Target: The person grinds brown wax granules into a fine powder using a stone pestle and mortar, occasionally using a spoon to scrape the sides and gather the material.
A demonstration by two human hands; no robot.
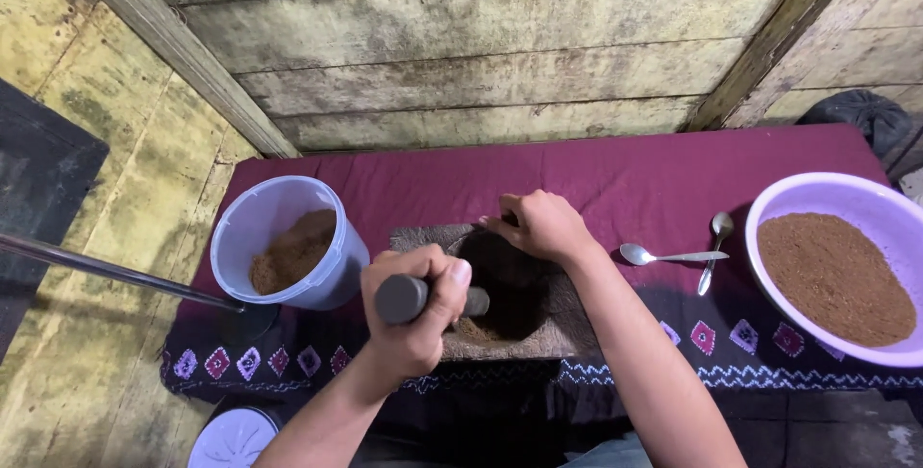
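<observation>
A square grey stone mortar [562, 328] sits on a maroon cloth [615, 175], with a little brown powder [473, 331] in its dark hollow. My left hand [415, 312] is closed around a dark grey pestle [398, 298], whose end points into the hollow. My right hand [543, 225] rests on the mortar's far rim, fingers curled over the edge.
A pale blue plastic tub [336, 271] holding brown powder stands left of the mortar. A lilac basin [846, 194] of brown powder is at the right, with two metal spoons [673, 256] [716, 237] beside it. A white lid [231, 439] and a metal rod [96, 271] lie lower left.
</observation>
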